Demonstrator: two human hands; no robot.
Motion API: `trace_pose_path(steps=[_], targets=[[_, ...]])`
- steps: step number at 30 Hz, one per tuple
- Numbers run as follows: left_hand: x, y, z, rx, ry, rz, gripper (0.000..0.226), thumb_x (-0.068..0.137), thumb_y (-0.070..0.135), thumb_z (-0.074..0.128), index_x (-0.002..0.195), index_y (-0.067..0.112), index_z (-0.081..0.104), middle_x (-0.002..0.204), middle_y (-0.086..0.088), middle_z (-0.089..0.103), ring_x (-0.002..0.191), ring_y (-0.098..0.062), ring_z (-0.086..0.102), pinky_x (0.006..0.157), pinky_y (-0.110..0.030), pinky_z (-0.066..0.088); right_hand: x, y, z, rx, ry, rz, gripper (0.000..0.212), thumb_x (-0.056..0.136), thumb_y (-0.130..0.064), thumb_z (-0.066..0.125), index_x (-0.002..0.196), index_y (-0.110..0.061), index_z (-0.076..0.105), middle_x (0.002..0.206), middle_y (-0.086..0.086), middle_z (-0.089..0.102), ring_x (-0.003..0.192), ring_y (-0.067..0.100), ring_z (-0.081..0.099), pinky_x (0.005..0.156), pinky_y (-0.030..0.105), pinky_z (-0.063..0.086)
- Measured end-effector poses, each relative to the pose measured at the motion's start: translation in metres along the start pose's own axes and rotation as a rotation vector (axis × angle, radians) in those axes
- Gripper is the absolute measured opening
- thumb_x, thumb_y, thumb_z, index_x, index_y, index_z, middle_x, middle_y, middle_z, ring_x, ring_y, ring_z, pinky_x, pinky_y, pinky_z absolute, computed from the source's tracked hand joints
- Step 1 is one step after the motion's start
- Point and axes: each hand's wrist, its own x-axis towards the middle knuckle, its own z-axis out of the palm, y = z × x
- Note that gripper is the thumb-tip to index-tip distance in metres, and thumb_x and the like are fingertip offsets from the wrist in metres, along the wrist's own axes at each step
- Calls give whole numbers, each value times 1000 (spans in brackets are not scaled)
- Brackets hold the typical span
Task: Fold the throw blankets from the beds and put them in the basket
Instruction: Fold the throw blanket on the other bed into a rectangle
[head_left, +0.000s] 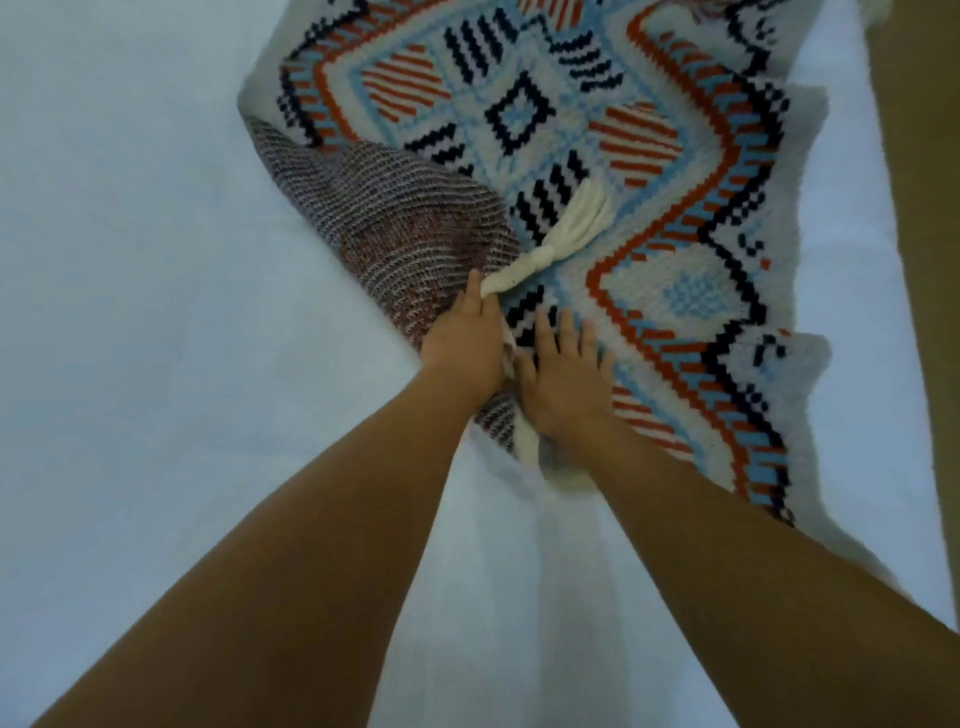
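A knitted throw blanket (597, 156) with a white, light-blue, orange and navy geometric pattern lies spread on the white bed. Its near-left corner (395, 234) is folded over, showing the brownish striped underside. A white tassel (556, 239) lies on the pattern beside that fold. My left hand (465, 348) presses flat on the folded corner, fingertips touching the tassel's base. My right hand (563, 379) lies flat on the patterned side, fingers spread, right beside the left hand. No basket is in view.
The white bed sheet (156, 260) fills the left and the bottom of the view. A tan floor strip (924, 208) runs along the bed's right edge.
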Motion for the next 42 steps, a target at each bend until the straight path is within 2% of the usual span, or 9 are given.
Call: trace_pose_path(steps=[6, 10, 14, 17, 24, 29, 33, 37, 42], targets=[[-101, -93, 3, -88, 106, -33, 70, 89, 15, 47, 148, 11, 8, 157, -9, 2, 133, -26, 34, 101, -34, 35, -59, -104, 44, 13, 14, -155, 61, 97, -50, 17, 148, -25, -4, 159, 3, 1, 145, 28, 0, 115, 46, 5], [-173, -174, 11, -25, 121, -96, 77, 84, 13, 52, 148, 11, 9, 157, -8, 7, 133, -24, 34, 100, -32, 36, -98, -172, 79, 2, -30, -246, 86, 86, -60, 41, 147, -28, -11, 159, 2, -2, 143, 30, 8, 113, 49, 21], [-234, -233, 25, 52, 75, -163, 66, 84, 10, 45, 145, 9, 21, 156, -9, 14, 131, -24, 35, 96, -33, 37, -121, -220, 111, -216, -13, -386, 76, 93, -21, 49, 149, -19, -2, 158, 4, 5, 137, 30, 23, 104, 41, 36], [-272, -260, 45, 32, 7, -269, 62, 86, 14, 43, 144, 10, 21, 156, -6, 14, 136, -21, 28, 101, -37, 35, -138, -250, 129, -333, -60, -480, 56, 92, 0, 39, 145, -7, 21, 142, 13, 40, 121, 30, 43, 87, 40, 45], [-298, -271, 69, -29, -163, -435, 63, 92, 21, 39, 147, 10, 10, 157, -10, -1, 143, -27, 9, 111, -44, 21, -155, -264, 150, -350, -173, -573, 44, 90, -4, 43, 134, -5, 38, 137, 13, 42, 127, 26, 36, 90, 37, 43], [-272, -263, 48, 33, 280, -102, 39, 75, 11, 64, 113, 7, 60, 131, -14, 54, 120, -29, 52, 93, -43, 45, -144, -268, 148, -69, -116, -495, 55, 86, -21, 49, 137, -10, 33, 131, 12, 44, 117, 27, 41, 93, 36, 41], [-234, -264, 43, -39, 55, -85, 54, 96, 18, 41, 146, 20, 20, 156, -8, 17, 143, -29, 13, 114, -46, 13, -143, -269, 150, -102, -129, -503, 62, 84, -18, 52, 142, -10, 29, 136, 13, 40, 118, 28, 40, 95, 36, 39], [-218, -269, 42, 127, 60, -70, 49, 95, 25, 41, 140, 20, 24, 127, -12, 48, 112, -29, 48, 95, -39, 34, -145, -264, 152, -144, -115, -520, 56, 81, -18, 50, 136, -11, 39, 130, 9, 45, 114, 25, 41, 93, 32, 34], [-249, -306, 46, 248, 90, -154, 47, 91, 18, 42, 137, 17, 30, 125, -11, 44, 108, -28, 46, 82, -37, 37, -152, -272, 157, -259, -68, -565, 63, 81, -21, 47, 141, -14, 29, 142, 6, 36, 130, 25, 31, 105, 37, 26]])
